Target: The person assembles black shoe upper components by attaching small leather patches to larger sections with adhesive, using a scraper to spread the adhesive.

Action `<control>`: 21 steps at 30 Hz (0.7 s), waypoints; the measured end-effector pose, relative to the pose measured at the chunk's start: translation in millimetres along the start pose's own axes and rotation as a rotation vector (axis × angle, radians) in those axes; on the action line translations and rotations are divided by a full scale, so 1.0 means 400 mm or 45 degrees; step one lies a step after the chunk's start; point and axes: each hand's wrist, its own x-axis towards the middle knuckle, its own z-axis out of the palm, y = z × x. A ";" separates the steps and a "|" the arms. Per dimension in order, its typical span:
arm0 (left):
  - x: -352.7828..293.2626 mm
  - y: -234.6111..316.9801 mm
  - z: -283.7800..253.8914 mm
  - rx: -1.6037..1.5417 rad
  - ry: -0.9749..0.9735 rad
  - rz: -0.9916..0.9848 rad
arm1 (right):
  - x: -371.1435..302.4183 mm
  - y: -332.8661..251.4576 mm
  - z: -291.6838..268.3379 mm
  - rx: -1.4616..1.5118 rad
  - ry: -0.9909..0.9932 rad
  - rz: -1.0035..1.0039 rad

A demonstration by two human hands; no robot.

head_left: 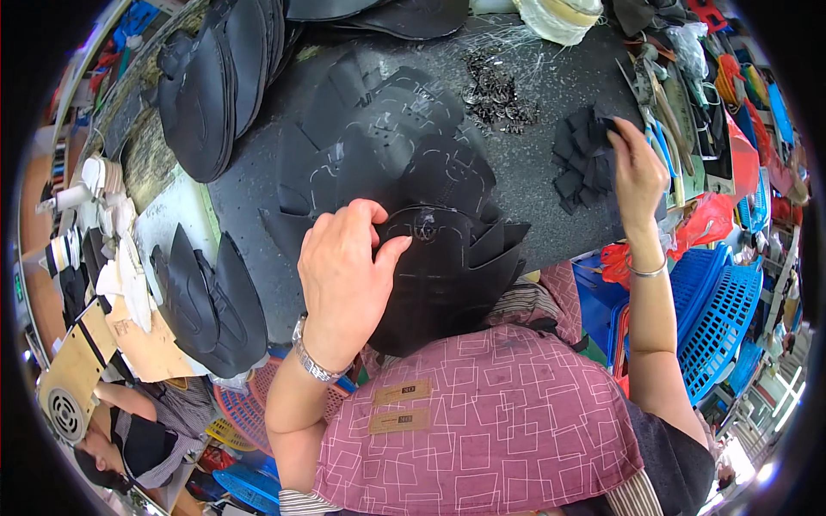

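Observation:
My left hand (344, 275) is over the near edge of a spread of black shoe-upper pieces (370, 146). Its thumb and index finger are apart, with nothing visible between them, beside a metal buckle-like ornament (425, 228) on the nearest black piece (439, 288). On the right, my right hand (638, 172) pinches a small black strip at the edge of a pile of short black strips (583, 163). Its other fingers are curled and partly hidden. Thin pale marking lines run across several of the uppers.
Stacked black pieces (202, 95) stand at the far left, with more (211, 297) nearer. Small dark metal parts (499, 90) lie scattered beside a white thread spool (561, 17). Tools (662, 95) line the right edge; blue baskets (723, 318) sit below. Another person (142, 430) is at lower left.

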 end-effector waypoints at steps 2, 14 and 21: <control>0.004 -0.007 -0.002 0.074 0.133 0.212 | 0.000 -0.034 -0.032 0.295 0.022 0.218; -0.030 -0.051 0.043 0.584 0.784 1.086 | -0.137 -0.374 0.012 1.510 -0.881 0.333; -0.037 -0.001 0.007 -0.953 0.030 -0.165 | -0.116 -0.360 0.032 1.441 -0.837 -0.025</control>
